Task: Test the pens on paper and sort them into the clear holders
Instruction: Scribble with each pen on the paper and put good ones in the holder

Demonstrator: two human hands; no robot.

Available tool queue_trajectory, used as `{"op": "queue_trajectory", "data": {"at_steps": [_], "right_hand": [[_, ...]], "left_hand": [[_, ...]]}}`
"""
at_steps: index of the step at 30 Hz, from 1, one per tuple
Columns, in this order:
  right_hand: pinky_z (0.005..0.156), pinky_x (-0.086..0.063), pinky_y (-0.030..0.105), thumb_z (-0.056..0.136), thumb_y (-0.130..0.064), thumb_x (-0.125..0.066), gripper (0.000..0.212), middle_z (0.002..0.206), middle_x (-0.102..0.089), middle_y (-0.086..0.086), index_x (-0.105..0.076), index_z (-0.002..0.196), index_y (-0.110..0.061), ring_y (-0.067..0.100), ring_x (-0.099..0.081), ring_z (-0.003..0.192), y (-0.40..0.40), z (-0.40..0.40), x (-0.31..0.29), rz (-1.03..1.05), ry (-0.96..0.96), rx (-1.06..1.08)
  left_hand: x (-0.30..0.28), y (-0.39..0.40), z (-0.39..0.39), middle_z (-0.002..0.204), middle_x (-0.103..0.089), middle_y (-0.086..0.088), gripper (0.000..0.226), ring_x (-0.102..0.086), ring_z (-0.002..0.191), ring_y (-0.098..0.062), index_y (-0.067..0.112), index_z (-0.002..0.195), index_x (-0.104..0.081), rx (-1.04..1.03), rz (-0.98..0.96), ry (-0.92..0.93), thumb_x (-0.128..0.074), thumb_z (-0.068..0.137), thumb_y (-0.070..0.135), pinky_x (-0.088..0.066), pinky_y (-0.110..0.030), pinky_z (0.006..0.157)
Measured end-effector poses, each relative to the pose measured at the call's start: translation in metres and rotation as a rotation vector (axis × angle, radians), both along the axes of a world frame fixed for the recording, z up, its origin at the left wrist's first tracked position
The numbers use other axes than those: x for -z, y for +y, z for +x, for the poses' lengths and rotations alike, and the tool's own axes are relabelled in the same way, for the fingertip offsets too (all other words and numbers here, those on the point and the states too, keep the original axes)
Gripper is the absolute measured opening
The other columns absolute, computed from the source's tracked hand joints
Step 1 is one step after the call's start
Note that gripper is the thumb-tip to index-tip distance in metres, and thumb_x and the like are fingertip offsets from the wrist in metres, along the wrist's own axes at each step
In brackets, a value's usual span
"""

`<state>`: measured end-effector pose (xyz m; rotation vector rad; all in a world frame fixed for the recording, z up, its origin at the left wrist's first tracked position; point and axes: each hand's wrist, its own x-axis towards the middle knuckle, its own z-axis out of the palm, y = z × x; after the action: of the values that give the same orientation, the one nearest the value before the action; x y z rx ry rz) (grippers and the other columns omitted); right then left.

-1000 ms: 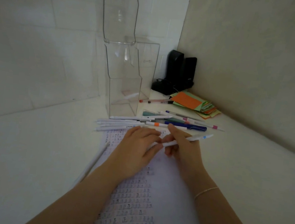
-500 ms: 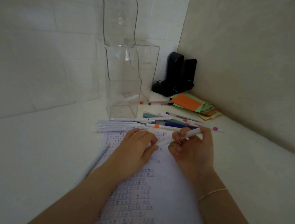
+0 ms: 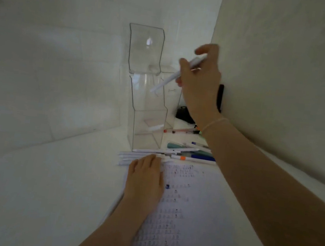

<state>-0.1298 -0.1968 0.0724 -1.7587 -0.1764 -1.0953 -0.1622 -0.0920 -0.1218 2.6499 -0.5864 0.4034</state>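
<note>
One white pen, held aloft in the right grip, pinched between thumb and fingers; tip slants toward 7 o'clock, in front of the upper clear holder. Lower holder stands on the counter at 12 o'clock from the paper; a white pen-like object lies inside, blurred. Left grip: flat, fingers relaxed, resting on the paper's left edge, fingertips touching the row of white pens. Mixed pens lie at 1 o'clock from it.

White table bears paper, pens, holders.
</note>
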Motion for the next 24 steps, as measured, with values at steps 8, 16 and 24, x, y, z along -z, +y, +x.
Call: {"op": "queue_trajectory", "data": {"at_steps": [8,16,24], "right_hand": [[0.064,-0.045,0.026,0.085,-0.011,-0.061,0.010,0.085,-0.057,0.006,-0.054,0.079,-0.012,0.019,-0.055,0.076,0.041,0.068,0.043,-0.603,0.506,-0.065],[0.070,-0.050,0.023,0.088,-0.009,-0.053,0.015,0.084,-0.065,0.007,-0.068,0.086,-0.005,0.020,-0.061,0.084,0.033,0.058,0.025,-0.711,0.676,-0.127],[0.082,-0.043,0.027,0.085,-0.002,-0.052,0.015,0.091,-0.059,0.007,-0.066,0.090,-0.007,0.019,-0.053,0.085,-0.026,-0.013,0.145,-0.642,0.621,0.082]], "left_hand": [[0.001,0.001,-0.002,0.100,-0.068,0.002,0.045,-0.066,0.093,-0.016,0.020,0.097,-0.069,-0.026,0.018,-0.050,-0.031,0.074,0.029,-0.052,-0.036,0.084],[0.004,0.001,0.002,0.100,-0.069,0.001,0.038,-0.066,0.094,-0.017,0.018,0.099,-0.069,-0.008,0.043,-0.072,-0.045,0.072,0.029,-0.053,-0.039,0.084],[0.003,-0.003,0.004,0.087,-0.069,0.001,0.045,-0.067,0.076,-0.016,0.014,0.093,-0.068,0.068,-0.063,-0.072,-0.033,0.068,0.026,-0.053,-0.027,0.070]]}}
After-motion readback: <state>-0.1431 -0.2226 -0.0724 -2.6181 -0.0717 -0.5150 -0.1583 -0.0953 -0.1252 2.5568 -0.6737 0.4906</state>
